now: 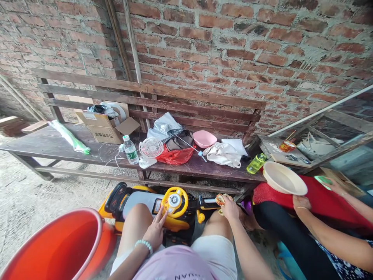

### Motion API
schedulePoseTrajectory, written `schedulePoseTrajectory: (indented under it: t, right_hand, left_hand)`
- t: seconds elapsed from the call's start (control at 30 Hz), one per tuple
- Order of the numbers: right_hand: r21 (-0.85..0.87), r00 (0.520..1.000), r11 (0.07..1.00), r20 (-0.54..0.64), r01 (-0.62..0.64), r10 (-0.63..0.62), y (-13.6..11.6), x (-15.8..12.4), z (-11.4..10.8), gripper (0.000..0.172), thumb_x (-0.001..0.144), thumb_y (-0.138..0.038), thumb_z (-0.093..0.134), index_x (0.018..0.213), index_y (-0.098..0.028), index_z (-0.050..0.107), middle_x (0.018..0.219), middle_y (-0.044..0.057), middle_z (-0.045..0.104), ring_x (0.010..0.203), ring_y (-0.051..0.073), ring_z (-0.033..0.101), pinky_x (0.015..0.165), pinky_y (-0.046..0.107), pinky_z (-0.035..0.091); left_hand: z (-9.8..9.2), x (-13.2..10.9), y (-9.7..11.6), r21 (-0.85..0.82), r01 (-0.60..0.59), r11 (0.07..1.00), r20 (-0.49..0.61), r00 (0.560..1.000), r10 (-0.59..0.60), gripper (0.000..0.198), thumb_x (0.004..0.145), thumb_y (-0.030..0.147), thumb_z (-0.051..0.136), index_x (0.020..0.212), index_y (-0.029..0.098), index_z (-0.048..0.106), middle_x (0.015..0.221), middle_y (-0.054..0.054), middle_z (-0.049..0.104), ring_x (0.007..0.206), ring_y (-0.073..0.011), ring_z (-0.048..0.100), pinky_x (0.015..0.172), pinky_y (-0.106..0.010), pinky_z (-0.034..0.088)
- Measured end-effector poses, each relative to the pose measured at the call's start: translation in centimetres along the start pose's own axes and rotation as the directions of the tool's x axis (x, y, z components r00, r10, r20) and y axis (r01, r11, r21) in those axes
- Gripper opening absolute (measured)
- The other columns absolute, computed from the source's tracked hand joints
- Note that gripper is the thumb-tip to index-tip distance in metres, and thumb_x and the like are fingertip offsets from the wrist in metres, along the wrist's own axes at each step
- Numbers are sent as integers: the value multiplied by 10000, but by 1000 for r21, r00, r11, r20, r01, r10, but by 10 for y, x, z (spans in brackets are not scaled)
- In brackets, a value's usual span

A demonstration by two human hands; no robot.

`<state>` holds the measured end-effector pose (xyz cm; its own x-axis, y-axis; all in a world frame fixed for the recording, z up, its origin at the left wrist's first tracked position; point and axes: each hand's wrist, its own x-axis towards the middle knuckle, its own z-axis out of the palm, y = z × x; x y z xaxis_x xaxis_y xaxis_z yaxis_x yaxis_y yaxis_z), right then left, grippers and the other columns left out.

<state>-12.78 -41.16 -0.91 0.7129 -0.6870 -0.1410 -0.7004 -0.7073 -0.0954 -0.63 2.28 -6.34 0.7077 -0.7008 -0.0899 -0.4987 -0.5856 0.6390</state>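
My left hand (155,230) rests open on my left knee, fingers stretched toward the yellow steering wheel (175,201) of a yellow toy ride-on car (136,200) on the ground before me. My right hand (229,207) is closed on a small round orange object (220,200) just beyond my right knee, near the car's front end. A bead bracelet (143,244) circles my left wrist.
A long wooden bench (58,146) holds a cardboard box (106,126), a water bottle (130,149), a small white fan (150,149), a red bag, a pink bowl (204,138) and white cloth. An orange bucket (62,247) stands at left. Another person at right holds a cream bowl (284,179).
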Motion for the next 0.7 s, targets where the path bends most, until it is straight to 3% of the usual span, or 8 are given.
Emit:
schedulePoseTrajectory:
  t: [0.13, 0.33, 0.47, 0.57, 0.7]
  right_hand:
    - [39, 999, 999, -47, 15, -14, -12, -12, 10, 555, 881, -189, 597, 1424, -295, 637, 1460, 92, 599, 1159, 245, 654, 988, 325, 492]
    - [194, 971, 951, -40, 241, -238, -38, -47, 17, 676, 814, -133, 588, 1472, -288, 605, 1561, 67, 520, 1330, 243, 586, 1131, 328, 441]
    - [248, 938, 910, 16, 331, -346, -58, -54, 10, 715, 801, -131, 598, 1490, -321, 586, 1599, 41, 488, 1386, 236, 557, 1117, 302, 450]
    - [208, 949, 931, 29, 301, -314, -54, -45, -1, 705, 800, -114, 598, 1472, -328, 599, 1555, 42, 529, 1320, 229, 603, 1090, 300, 460]
    - [116, 988, 982, 14, 150, -153, -23, -27, -11, 650, 814, -117, 607, 1437, -302, 616, 1489, 76, 581, 1219, 235, 653, 1037, 319, 476]
  left_hand:
    - [1, 0, -3, 43, 2, 999, -2, 1000, -2, 896, 834, -28, 399, 1680, 251, 299, 1790, -74, 106, 1630, -282, 206, 1308, -478, 308]
    - [6, 2, -5, 136, -11, 991, -54, 998, 19, 875, 827, -20, 422, 1664, 225, 343, 1788, -76, 126, 1640, -292, 154, 1315, -486, 292]
    - [9, 3, -3, 208, -16, 978, -82, 996, 34, 903, 813, -20, 456, 1669, 242, 330, 1775, -76, 176, 1642, -308, 125, 1319, -535, 267]
    - [8, 3, -4, 228, -26, 973, -93, 995, 48, 944, 811, -20, 463, 1684, 282, 267, 1771, -57, 187, 1639, -308, 141, 1316, -549, 272]
    - [6, 3, -6, 235, -25, 972, -78, 996, 44, 913, 812, -18, 453, 1673, 253, 312, 1774, -77, 161, 1640, -319, 133, 1313, -547, 277]
